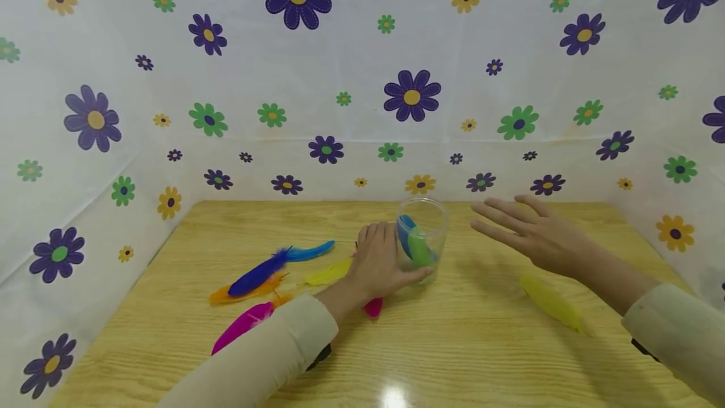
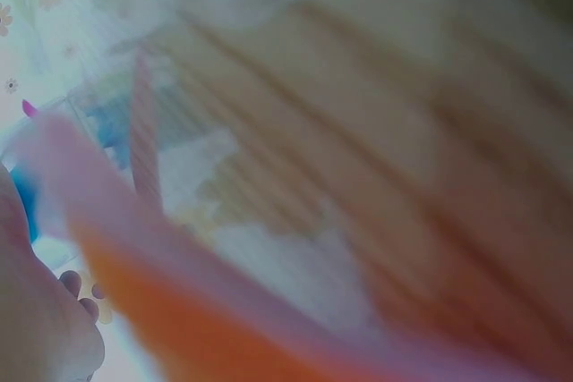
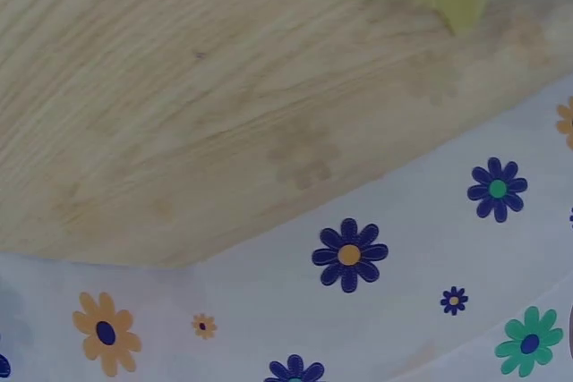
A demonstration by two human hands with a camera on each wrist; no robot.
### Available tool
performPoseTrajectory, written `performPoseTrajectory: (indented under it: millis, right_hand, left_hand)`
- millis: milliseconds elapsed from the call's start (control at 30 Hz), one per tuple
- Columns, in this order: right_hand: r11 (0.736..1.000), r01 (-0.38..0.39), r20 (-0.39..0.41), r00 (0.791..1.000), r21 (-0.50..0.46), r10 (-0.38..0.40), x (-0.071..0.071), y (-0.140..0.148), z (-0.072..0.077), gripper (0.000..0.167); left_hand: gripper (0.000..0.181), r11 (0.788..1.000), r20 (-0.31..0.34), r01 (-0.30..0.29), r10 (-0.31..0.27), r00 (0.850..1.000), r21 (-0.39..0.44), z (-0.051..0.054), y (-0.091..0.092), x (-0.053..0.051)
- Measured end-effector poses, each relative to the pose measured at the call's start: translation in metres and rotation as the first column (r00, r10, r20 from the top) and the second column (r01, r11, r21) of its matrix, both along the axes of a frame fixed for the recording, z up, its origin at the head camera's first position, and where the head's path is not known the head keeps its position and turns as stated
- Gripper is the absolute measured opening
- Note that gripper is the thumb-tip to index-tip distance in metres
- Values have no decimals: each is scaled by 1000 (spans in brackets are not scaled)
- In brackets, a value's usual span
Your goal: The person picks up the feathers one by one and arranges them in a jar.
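Observation:
A clear plastic cup (image 1: 438, 232) stands upright on the table, with a blue feather (image 1: 405, 232) and a green feather (image 1: 419, 249) inside. My left hand (image 1: 376, 263) holds it from the left, the thumb across its lower front. Beneath and beside that hand lie a yellow feather (image 1: 328, 272) and a pink feather (image 1: 373, 307), both partly hidden. To the right of the cup, my right hand (image 1: 538, 235) hovers above the table with its fingers extended, holding nothing. Below it lies another yellow feather (image 1: 550, 303). The left wrist view is mostly blurred.
Left of the cup lie a dark blue feather (image 1: 257, 274), a light blue feather (image 1: 310, 252), an orange feather (image 1: 226, 295) and a magenta feather (image 1: 240, 327). A flower-printed white cloth (image 1: 351, 55) rises behind the wooden table (image 1: 453, 357) and along its sides.

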State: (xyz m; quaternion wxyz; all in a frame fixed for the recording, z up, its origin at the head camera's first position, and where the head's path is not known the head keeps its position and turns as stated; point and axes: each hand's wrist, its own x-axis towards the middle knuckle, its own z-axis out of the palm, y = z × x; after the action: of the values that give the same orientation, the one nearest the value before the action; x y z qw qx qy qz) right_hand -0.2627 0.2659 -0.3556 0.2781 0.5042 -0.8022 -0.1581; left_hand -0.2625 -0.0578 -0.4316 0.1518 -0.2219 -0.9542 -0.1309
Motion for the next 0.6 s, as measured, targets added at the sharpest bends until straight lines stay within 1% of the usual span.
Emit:
performPoseTrajectory:
  millis: [100,333,400,500,600]
  right_hand:
    - [999,20,10,1000,50,-20,5,9,-6,95]
    - [990,18,46,999,141,-25,13,23,-19,118]
    - [987,24,42,999,160,-31,15,28,-22,123]
    - [987,25,32,999,162,-30,18,35,-26,124]
    - [988,16,35,999,151,-21,18,40,-30,120]
  left_hand:
    - [97,1000,9,2,-2,1000,-2,0,2,0]
    - [96,1000,13,1,-1,1000,-6,1,1,-1]
    - [96,1000,18,1,-1,1000,-4,1,1,0]
    - [96,1000,21,2,-2,1000,0,1,1,0]
    - [96,1000,18,-3,3,1000,-3,1,0,-1]
